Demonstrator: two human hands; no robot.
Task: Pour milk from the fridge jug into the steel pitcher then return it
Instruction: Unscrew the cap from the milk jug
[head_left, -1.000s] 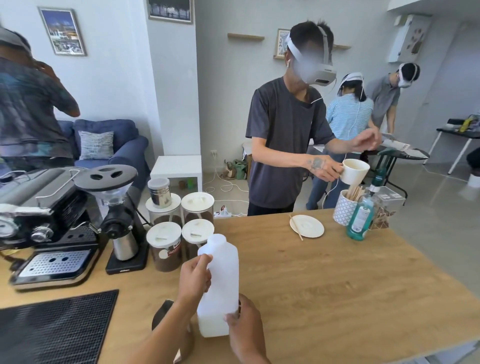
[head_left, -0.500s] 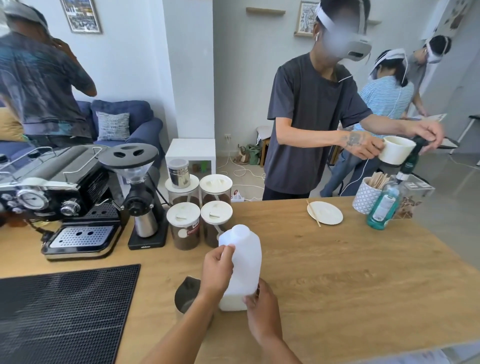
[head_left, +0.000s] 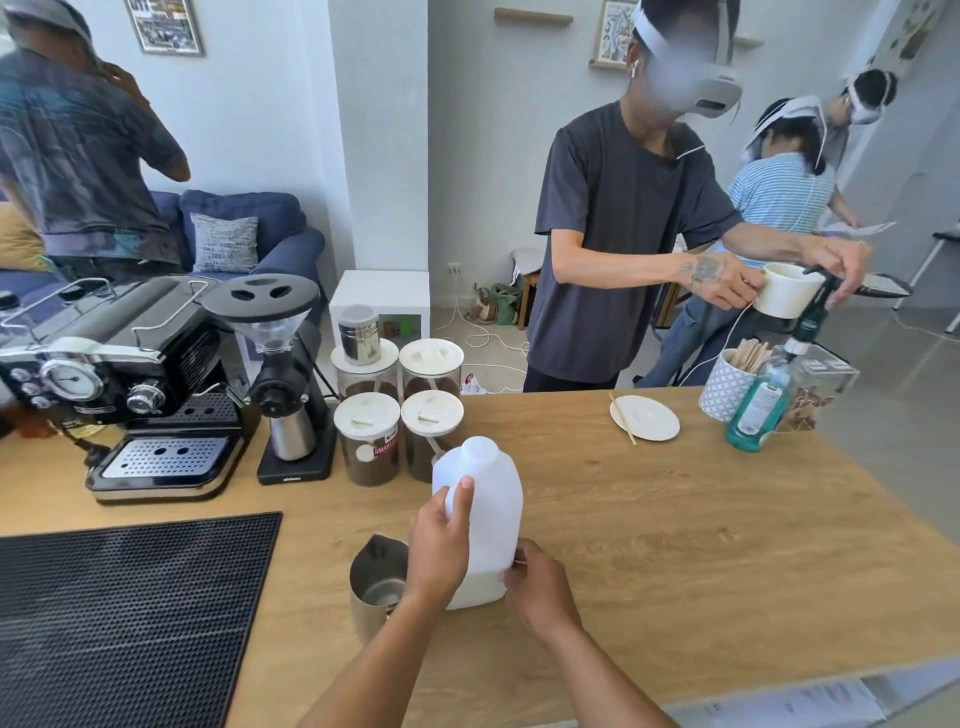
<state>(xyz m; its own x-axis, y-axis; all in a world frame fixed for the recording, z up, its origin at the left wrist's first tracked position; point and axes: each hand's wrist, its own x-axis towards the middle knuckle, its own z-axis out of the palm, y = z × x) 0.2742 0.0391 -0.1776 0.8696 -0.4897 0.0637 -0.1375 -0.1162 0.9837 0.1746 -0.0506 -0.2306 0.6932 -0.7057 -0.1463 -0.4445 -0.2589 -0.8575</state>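
The milk jug (head_left: 488, 499) stands upright on the bench (head_left: 675, 545) at lower centre, its milk low and its top apparently capped. The left hand (head_left: 441, 551) has its fingers wrapped round the jug's upper side, and the right hand (head_left: 540, 587) pinches its lower corner. The steel pitcher (head_left: 376, 577) sits just beside the jug on the left, half hidden by the left wrist. In tipping leftward, that wrist could knock the pitcher over. A fast tilt could send milk past its mouth onto the wood.
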